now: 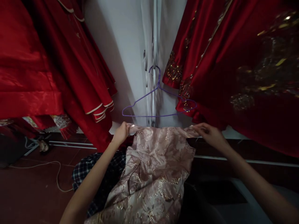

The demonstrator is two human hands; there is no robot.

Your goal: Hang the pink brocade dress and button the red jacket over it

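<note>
Red garments, left: hang overlapped, at least two, partly edged in pale piping; run off the top and left edges, too layered to count exactly.
White cable: curls over the dark reddish floor, just one; ends out of sight near the checked cloth.
Checked cloth: shows dark with pale crossing lines; partly hidden behind the left forearm.
Left hand: clamped, thumb against fingertips, on one shoulder band of the pale pink dress.
Pale pink dress: spans the space between both hands at lower centre — one in all, just below the purple hanger. Looks sleeveless and satiny, patterned with large flowers in glinting gold, gathered into folds at mid-chest. Runs past the bottom edge, hem cut off; cannot tell front from back.
White strips: drop vertically at centre, too blurred to count.
Purple hanger: hangs hook-up against the strips, one only; crosses in front of red cloth at the right end.
Right hand: pinched tight on the opposite shoulder band — two hands altogether.
Red garments, right: hang in deep folds with gold trim; dim, cut off above, embroidery hard to make out.
</note>
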